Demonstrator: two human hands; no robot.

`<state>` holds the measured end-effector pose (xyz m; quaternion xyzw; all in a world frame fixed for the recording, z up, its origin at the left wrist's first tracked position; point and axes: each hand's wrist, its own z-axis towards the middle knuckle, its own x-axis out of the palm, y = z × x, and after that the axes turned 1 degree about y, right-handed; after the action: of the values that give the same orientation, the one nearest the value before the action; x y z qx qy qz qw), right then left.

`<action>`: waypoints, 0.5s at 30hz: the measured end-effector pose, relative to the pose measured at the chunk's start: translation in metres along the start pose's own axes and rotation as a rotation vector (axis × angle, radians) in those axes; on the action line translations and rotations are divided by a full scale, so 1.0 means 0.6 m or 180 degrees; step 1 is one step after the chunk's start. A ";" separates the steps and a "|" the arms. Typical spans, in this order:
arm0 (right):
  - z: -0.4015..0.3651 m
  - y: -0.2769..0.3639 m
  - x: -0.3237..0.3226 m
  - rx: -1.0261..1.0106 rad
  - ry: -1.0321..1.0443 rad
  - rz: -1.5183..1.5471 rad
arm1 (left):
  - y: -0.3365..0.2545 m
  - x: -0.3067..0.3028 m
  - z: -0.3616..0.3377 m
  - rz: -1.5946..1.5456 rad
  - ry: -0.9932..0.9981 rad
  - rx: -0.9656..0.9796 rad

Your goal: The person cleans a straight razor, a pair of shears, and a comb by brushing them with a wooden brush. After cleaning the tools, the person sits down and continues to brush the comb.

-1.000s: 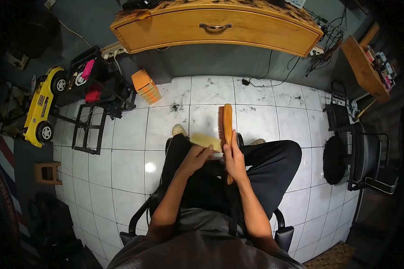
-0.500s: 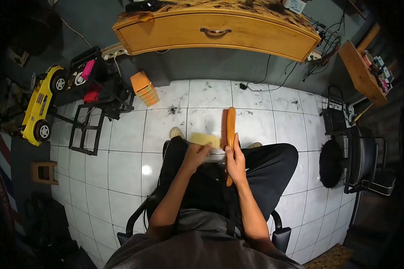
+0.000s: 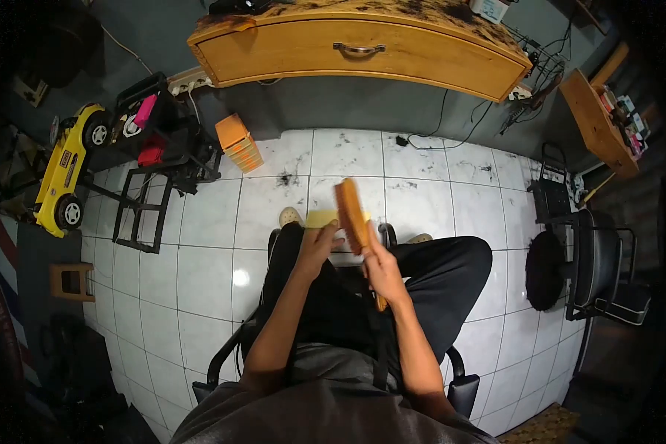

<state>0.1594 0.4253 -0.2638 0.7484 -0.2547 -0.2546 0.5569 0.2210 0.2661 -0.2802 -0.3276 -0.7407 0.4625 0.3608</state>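
My right hand [image 3: 384,272] is closed around the handle of a wooden brush [image 3: 355,211] with a long row of reddish-brown bristles. The brush tilts to the left, its head pointing away from me and its bristles facing left. My left hand [image 3: 318,249] grips a flat, pale yellow rectangular piece [image 3: 320,218] by its near edge. Part of the yellow piece is hidden behind the brush. Both hands are above my lap, close together, with the bristles just right of my left fingers.
A wooden drawer unit [image 3: 303,53] hangs on the wall ahead. Orange stacked baskets [image 3: 240,143] stand beneath its left end. A yellow toy car [image 3: 70,170] and a black metal frame [image 3: 142,222] are at left. A black barber chair [image 3: 596,255] stands right. Hair clippings dot the tiles.
The brush has swung from upright to a leftward tilt, and its head now overlaps the yellow piece. My left hand has shifted slightly left.
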 end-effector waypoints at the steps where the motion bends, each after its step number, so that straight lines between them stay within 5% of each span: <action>1: 0.000 -0.004 0.008 -0.0179 -0.0004 -0.0049 | -0.015 0.005 -0.001 -0.0116 -0.0276 0.0007; 2: -0.001 -0.006 0.015 -0.0349 -0.0006 -0.0093 | -0.008 0.003 -0.002 -0.0111 -0.0278 0.0002; 5: 0.006 0.005 0.006 -0.0490 -0.0544 0.0017 | 0.035 -0.018 -0.011 0.1186 0.0990 0.0237; 10: 0.001 0.025 -0.011 0.0009 -0.0548 0.0562 | 0.014 0.019 -0.009 0.0700 0.0451 0.0565; 12: -0.004 0.019 -0.004 0.0042 -0.0372 0.0531 | 0.006 0.005 0.001 0.0349 -0.0295 0.0049; 14: -0.007 0.010 0.004 -0.0309 0.0158 -0.0181 | 0.005 0.000 -0.004 0.0323 -0.0168 0.0157; 15: -0.003 0.009 0.014 -0.0516 -0.0115 -0.0248 | 0.001 0.000 -0.008 0.0293 -0.0035 0.0270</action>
<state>0.1662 0.4195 -0.2589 0.7055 -0.2139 -0.3093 0.6007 0.2252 0.2684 -0.2795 -0.3432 -0.7066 0.5113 0.3487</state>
